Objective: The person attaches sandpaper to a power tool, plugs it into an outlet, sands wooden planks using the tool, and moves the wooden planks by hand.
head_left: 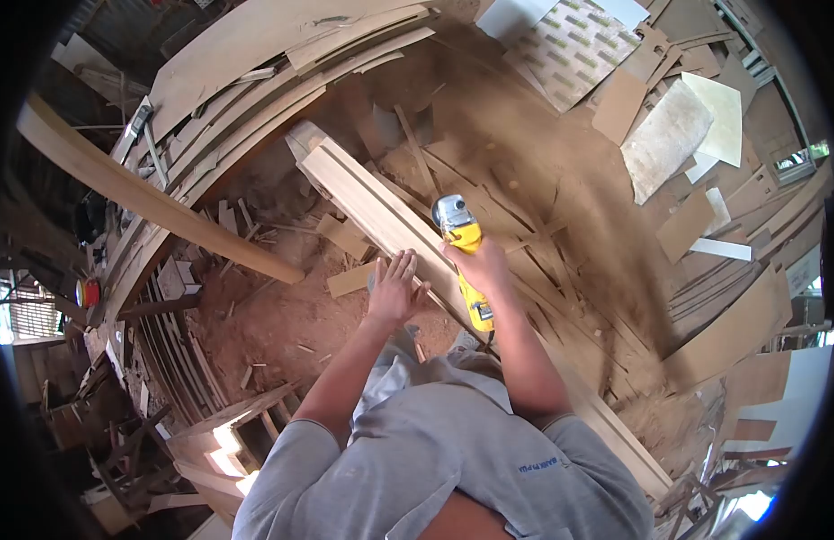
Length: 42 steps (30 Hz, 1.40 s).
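Note:
In the head view, my right hand is wrapped around the yellow body of an angle grinder. Its grey metal head points away from me, over the right edge of a long pale wooden beam. Whether the disc touches the wood is hidden. My left hand lies on the left side of the beam, fingers stretched out and pointing forward. The beam slants from upper left to lower right, passing in front of my body.
Brown dust hangs over the right side. Wood scraps and sawdust cover the ground. Stacked boards lie at upper left, with a curved timber in front. Cardboard pieces and a white sheet lie at upper right.

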{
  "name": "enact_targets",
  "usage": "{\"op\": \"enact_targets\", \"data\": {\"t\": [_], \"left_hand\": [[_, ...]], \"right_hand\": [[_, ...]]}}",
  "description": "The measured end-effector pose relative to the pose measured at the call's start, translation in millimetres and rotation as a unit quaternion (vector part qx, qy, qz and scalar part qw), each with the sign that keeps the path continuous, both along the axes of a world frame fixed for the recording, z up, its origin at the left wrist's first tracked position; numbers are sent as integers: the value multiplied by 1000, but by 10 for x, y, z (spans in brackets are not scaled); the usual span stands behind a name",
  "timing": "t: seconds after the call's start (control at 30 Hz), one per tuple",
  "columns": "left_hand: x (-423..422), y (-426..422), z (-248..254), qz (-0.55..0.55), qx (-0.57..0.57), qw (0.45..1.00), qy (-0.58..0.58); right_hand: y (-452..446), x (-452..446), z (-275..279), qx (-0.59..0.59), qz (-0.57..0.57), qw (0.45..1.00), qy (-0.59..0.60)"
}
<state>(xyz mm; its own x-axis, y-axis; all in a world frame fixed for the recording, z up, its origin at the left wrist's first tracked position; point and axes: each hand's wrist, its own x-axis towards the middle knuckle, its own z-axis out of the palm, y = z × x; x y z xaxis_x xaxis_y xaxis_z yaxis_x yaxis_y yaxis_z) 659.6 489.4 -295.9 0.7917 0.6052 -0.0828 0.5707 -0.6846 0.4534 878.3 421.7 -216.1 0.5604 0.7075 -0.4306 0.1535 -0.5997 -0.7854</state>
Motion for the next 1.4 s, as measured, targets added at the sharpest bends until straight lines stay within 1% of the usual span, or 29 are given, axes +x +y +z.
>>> {"op": "enact_targets", "data": {"t": [0.03,0.07,0.1,0.13,0.17,0.2,0.3,0.33,0.43,0.47,0.57,0.6,0.7,0.87,0.93,1.03,1.23,1.4], "left_hand": [[-33,204,58,19,-35,999,-32],[-37,392,127,48,-94,992,-73],[-40,601,120,90,-219,965,-109],[-26,828,99,129,-341,920,-143],[-2,1001,63,170,-461,853,-173],[12,1147,-62,211,-552,769,-242],[-23,1816,23,225,-640,682,-274],[-56,2044,57,248,-653,665,-266],[-162,2592,197,253,-642,675,-261],[-208,2779,97,222,-630,702,-247],[-258,3096,-40,222,-616,718,-238],[-277,3187,-76,222,-629,706,-239],[-336,3320,-152,234,-620,712,-231],[-351,3466,-113,236,-642,692,-230],[-357,3498,-110,236,-651,684,-231],[-371,3522,-121,238,-656,679,-226],[-372,3553,-151,240,-659,675,-229],[-374,3546,-108,247,-662,673,-221]], "right_hand": [[235,-74,-53,-9,4,1000,12],[465,-135,-90,-8,17,1000,1],[708,-226,-116,20,8,1000,2],[989,-311,-134,48,-2,999,-2],[1232,-390,-153,71,-8,997,-6],[1494,-466,-231,46,1,997,-61],[2262,-697,-399,8,-1,1000,-19],[2522,-761,-335,2,14,999,-41],[3137,-941,-571,-25,-13,997,-73],[3288,-959,-631,-21,-2,999,-40],[3635,-1049,-631,-51,24,997,-58],[3718,-1065,-696,-52,22,997,-57],[3884,-1110,-853,-96,24,993,-66],[3994,-1107,-992,-86,33,994,-58],[4025,-1124,-998,-81,30,995,-48],[4064,-1131,-932,-104,39,992,-59],[4121,-1144,-878,-99,52,990,-87],[4119,-1115,-841,-96,55,991,-72]]}}
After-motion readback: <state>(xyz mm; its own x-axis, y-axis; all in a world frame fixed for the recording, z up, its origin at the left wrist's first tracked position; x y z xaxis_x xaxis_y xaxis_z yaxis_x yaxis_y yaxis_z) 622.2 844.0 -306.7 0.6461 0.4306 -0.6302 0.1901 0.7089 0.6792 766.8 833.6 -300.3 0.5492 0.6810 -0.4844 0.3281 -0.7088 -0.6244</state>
